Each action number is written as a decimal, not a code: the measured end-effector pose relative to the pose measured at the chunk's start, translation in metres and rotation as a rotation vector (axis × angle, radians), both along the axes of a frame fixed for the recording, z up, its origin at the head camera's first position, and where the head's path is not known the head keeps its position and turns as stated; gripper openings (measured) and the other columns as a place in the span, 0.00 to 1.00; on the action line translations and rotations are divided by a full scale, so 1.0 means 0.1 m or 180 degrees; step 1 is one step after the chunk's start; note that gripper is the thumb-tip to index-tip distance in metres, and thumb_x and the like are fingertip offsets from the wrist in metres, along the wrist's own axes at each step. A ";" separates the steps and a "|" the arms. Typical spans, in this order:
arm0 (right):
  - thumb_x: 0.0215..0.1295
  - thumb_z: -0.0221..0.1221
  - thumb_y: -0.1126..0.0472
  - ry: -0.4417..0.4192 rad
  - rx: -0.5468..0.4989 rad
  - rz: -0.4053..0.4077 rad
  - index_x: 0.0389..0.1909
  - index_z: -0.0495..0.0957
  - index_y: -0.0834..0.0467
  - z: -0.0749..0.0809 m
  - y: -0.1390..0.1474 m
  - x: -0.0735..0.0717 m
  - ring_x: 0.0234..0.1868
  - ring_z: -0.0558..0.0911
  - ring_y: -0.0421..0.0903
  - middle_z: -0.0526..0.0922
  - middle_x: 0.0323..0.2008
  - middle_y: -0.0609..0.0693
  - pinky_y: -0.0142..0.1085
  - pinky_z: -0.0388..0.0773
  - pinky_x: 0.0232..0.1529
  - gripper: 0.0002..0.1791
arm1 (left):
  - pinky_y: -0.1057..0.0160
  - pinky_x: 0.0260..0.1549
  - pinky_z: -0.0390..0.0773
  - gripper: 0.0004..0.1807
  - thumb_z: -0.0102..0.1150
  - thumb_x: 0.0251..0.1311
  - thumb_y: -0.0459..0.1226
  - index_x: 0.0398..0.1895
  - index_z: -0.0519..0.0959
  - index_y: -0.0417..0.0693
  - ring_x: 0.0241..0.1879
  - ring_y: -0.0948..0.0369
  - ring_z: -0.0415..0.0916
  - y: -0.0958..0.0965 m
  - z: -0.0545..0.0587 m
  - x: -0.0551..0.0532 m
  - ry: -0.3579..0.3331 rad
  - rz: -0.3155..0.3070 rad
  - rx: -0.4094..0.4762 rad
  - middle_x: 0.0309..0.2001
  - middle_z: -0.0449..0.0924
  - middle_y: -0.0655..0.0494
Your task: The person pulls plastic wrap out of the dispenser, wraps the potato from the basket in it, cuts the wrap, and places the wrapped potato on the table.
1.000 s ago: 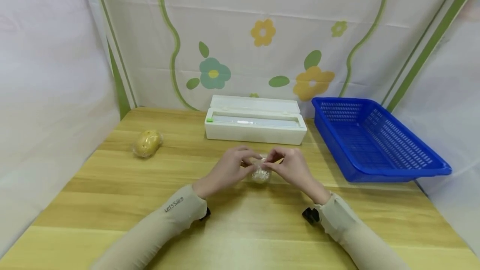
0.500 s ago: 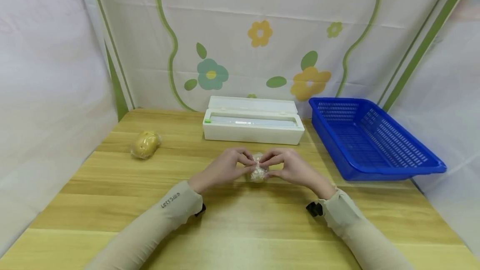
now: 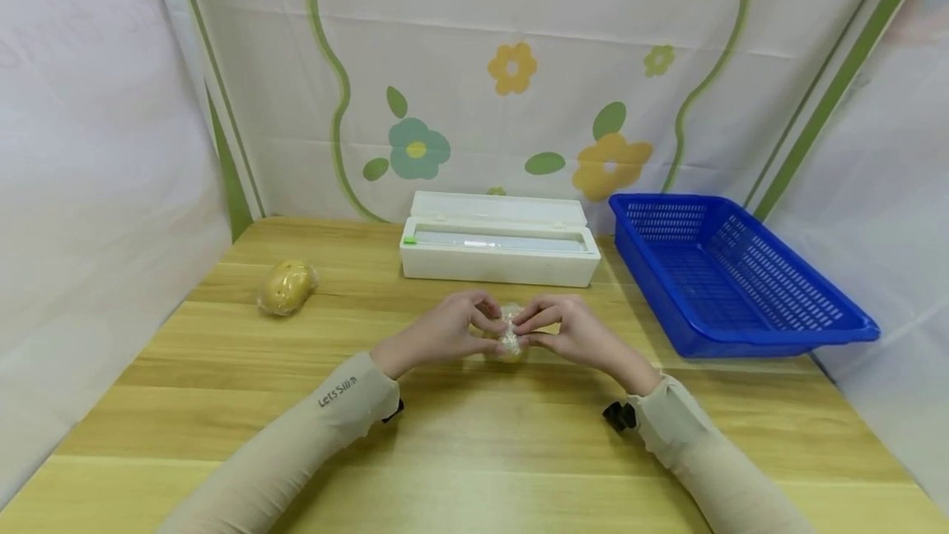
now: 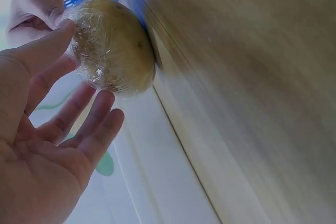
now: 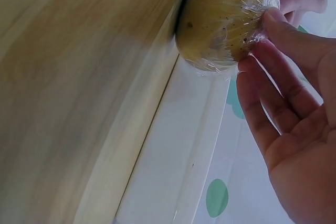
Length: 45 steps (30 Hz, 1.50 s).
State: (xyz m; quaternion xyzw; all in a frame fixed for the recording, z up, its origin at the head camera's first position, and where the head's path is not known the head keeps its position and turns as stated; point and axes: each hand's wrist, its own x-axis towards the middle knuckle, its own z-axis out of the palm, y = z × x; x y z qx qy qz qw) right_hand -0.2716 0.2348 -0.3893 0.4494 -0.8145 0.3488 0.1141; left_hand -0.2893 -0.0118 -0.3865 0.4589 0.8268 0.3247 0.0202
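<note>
A potato (image 5: 210, 22) wrapped in cling film (image 4: 94, 51) stands on the table between both hands, in front of the white box. In the head view the fingers cover most of it. My left hand (image 3: 448, 330) pinches the gathered film on top with thumb and forefinger; its other fingers spread beside the potato in the left wrist view. From the other side, my right hand (image 3: 582, 334) pinches the same crumpled film between thumb and fingertips. The film lies tight and glossy round the potato's skin.
Behind the hands is a long white box (image 3: 500, 266) with its lid up and a cling film roll inside. A blue plastic basket (image 3: 667, 303) stands at the right. Another wrapped potato (image 3: 287, 287) lies at the left on the wooden table (image 3: 474, 468).
Both hands stay at the film on top of the potato; their fingertips have shifted slightly, with thumbs lower on the film. The head view has tilted a little.
</note>
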 end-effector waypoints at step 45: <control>0.58 0.68 0.70 -0.0066 0.0289 -0.0078 0.38 0.88 0.60 0.01 0.01 0.02 0.37 0.81 0.41 0.79 0.36 0.45 0.35 0.80 0.35 0.07 | 0.66 0.48 0.74 0.21 0.78 0.48 0.39 0.47 0.86 0.43 0.47 0.61 0.74 0.05 0.08 -0.09 0.0193 -0.0355 -0.0225 0.47 0.78 0.54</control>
